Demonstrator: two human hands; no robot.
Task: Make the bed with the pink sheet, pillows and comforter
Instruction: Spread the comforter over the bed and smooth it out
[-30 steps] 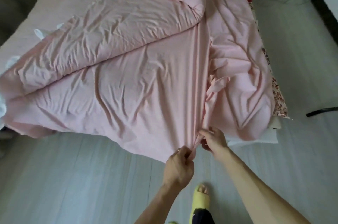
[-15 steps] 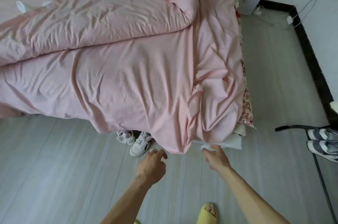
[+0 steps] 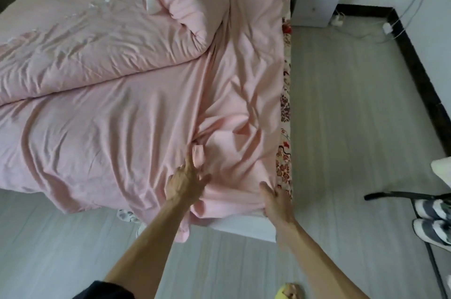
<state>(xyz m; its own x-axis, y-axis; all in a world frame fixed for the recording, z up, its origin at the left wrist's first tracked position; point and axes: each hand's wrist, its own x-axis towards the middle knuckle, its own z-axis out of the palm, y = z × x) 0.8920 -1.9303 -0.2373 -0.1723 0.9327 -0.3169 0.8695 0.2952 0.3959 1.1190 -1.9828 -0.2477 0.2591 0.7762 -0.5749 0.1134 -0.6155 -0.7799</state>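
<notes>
Pink comforter (image 3: 109, 127) covers most of the bed, pretty rumpled, with a thick folded-over part across the upper left and one corner hanging off the edge at lower centre. Left hand (image 3: 186, 184) lies flat on it there, fingers spread, gripping nothing. Right hand (image 3: 277, 201) sits on the fabric's edge at the bed corner, right beside the floral mattress side (image 3: 284, 113); can't tell if it's pinching.
</notes>
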